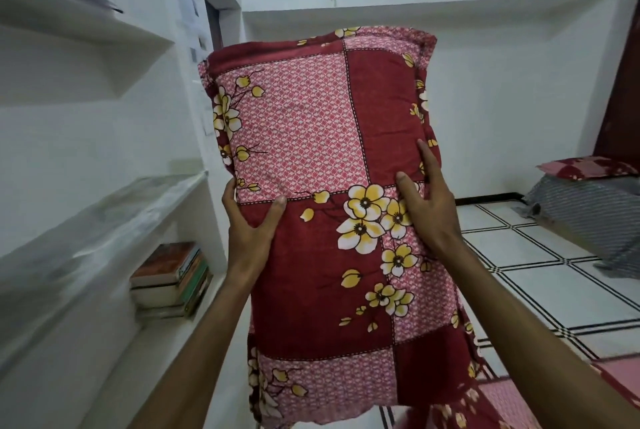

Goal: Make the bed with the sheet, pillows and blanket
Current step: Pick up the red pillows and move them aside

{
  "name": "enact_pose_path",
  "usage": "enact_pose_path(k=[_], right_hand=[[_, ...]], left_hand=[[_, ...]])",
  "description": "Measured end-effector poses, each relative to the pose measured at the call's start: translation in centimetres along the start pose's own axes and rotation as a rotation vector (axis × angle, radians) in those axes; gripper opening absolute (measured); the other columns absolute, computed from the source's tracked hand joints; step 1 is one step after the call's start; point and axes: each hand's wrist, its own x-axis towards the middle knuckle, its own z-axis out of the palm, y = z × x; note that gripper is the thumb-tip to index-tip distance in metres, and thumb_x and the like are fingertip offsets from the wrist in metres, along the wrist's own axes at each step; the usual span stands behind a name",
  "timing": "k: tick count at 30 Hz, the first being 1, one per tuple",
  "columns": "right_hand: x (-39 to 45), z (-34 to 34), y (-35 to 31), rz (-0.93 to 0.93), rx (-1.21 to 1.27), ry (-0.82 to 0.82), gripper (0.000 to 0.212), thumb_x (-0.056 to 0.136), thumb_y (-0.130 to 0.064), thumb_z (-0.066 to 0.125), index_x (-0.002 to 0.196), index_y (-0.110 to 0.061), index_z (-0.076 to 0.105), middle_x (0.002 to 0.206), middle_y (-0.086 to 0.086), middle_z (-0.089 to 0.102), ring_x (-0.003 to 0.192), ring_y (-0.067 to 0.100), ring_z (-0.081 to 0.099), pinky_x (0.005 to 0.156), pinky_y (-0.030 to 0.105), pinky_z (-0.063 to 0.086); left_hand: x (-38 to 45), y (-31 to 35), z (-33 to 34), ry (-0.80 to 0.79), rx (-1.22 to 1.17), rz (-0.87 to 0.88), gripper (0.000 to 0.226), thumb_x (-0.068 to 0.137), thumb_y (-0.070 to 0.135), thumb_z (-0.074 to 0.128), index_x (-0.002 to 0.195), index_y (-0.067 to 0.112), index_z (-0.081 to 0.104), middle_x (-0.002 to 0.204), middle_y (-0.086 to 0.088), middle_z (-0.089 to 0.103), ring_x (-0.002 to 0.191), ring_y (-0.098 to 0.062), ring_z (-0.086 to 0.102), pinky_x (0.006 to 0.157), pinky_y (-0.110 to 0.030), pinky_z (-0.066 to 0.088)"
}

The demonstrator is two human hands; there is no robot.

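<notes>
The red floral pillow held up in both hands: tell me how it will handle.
The pillow is probably light: left hand and right hand hold it upright by its sides. Likely soft, holding its shape; its loose lower cover looks floppy.

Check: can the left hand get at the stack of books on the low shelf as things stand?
Probably not yet: the left hand is gripping the pillow along with the right hand. The path to the books looks clear otherwise.

both arms reach forward and up, raised before the chest. left hand (254,220) and right hand (427,207) clamp opposite sides, thumbs in front.
</notes>
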Motion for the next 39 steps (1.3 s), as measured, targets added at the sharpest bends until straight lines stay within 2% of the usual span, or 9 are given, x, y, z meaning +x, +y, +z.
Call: enact_pose_path(k=[2, 4, 8, 10, 14, 18, 24, 30, 39], right_hand=[[3.2, 2.4, 2.6, -0.012, -0.011, 0.016, 0.067, 0.091, -0.059, 0.055, 0.152, -0.053, 0.027, 0.135, -0.038, 0.038, 0.130, -0.001, 0.046, 0.108, 0.031, 0.042], [7.2, 5.1, 5.6, 0.014, -0.057, 0.050, 0.070, 0.088, -0.063, 0.053, 0.152, -0.054, 0.026, 0.142, -0.027, 0.042, 0.133, 0.004, 0.048, 0.109, 0.036, 0.044], [15.8, 9.0, 11.2, 0.019, -0.163, 0.124, 0.071, 0.087, -0.066, 0.050, 0.152, -0.055, 0.022, 0.154, -0.012, 0.043, 0.137, 0.010, 0.048, 0.112, 0.045, 0.044], [19.2, 10.2, 14.2, 0.035, -0.196, 0.168, 0.072, 0.088, -0.065, 0.050, 0.153, -0.053, 0.023, 0.153, -0.009, 0.045, 0.135, 0.011, 0.049, 0.111, 0.043, 0.044], [25.7, 11.4, 20.3, 0.041, -0.240, 0.246, 0.074, 0.088, -0.064, 0.049, 0.155, -0.046, 0.026, 0.141, -0.018, 0.044, 0.131, 0.005, 0.047, 0.105, 0.029, 0.041], [33.2, 12.1, 28.6, 0.032, -0.269, 0.298, 0.073, 0.089, -0.063, 0.051, 0.156, -0.045, 0.026, 0.140, -0.020, 0.041, 0.130, 0.002, 0.043, 0.104, 0.025, 0.037], [46.4, 11.6, 39.8, 0.077, -0.321, 0.348, 0.070, 0.090, -0.063, 0.052, 0.153, -0.051, 0.026, 0.155, -0.007, 0.042, 0.138, 0.009, 0.043, 0.115, 0.040, 0.039], [58.4, 10.7, 50.2, 0.097, -0.399, 0.398, 0.071, 0.088, -0.068, 0.049, 0.152, -0.055, 0.022, 0.158, -0.005, 0.040, 0.141, 0.016, 0.043, 0.114, 0.050, 0.041], [74.2, 7.0, 65.4, 0.112, -0.528, 0.582, 0.068, 0.093, -0.062, 0.054, 0.152, -0.058, 0.020, 0.160, -0.005, 0.036, 0.142, 0.018, 0.040, 0.114, 0.055, 0.038]], left_hand=[[4.2, -3.5, 1.3, -0.009, -0.047, 0.002, 0.094, 0.075, 0.063, 0.072, 0.152, 0.041, 0.022, 0.145, 0.013, 0.047, 0.126, 0.000, 0.051, 0.107, -0.035, 0.047], [9.7, -7.1, 2.9, -0.039, -0.071, -0.020, 0.092, 0.073, 0.066, 0.072, 0.149, 0.046, 0.024, 0.145, 0.014, 0.047, 0.128, -0.003, 0.051, 0.108, -0.039, 0.047], [20.8, -12.3, 7.7, -0.100, -0.093, -0.017, 0.086, 0.080, 0.059, 0.074, 0.150, 0.042, 0.027, 0.132, 0.024, 0.050, 0.118, 0.010, 0.051, 0.104, -0.029, 0.047], [25.0, -14.6, 10.4, -0.154, -0.097, -0.012, 0.086, 0.080, 0.059, 0.074, 0.150, 0.040, 0.027, 0.131, 0.022, 0.051, 0.114, 0.013, 0.052, 0.097, -0.020, 0.047], [32.7, -20.3, 16.3, -0.238, -0.146, -0.025, 0.094, 0.073, 0.066, 0.072, 0.151, 0.041, 0.025, 0.144, 0.012, 0.050, 0.126, -0.003, 0.054, 0.102, -0.027, 0.047], [40.1, -26.8, 24.4, -0.286, -0.190, -0.007, 0.089, 0.081, 0.055, 0.073, 0.153, 0.037, 0.023, 0.142, 0.014, 0.047, 0.122, 0.003, 0.052, 0.098, -0.023, 0.046], [51.4, -34.0, 37.2, -0.341, -0.208, -0.059, 0.096, 0.074, 0.061, 0.073, 0.152, 0.037, 0.023, 0.143, 0.009, 0.049, 0.123, -0.005, 0.055, 0.108, -0.041, 0.048], [62.4, -41.1, 50.2, -0.404, -0.262, -0.062, 0.087, 0.075, 0.059, 0.074, 0.148, 0.042, 0.028, 0.129, 0.025, 0.052, 0.119, 0.002, 0.056, 0.108, -0.041, 0.048], [76.4, -51.5, 72.6, -0.574, -0.379, -0.053, 0.086, 0.075, 0.063, 0.074, 0.146, 0.044, 0.029, 0.137, 0.016, 0.054, 0.121, -0.001, 0.056, 0.108, -0.043, 0.048]])
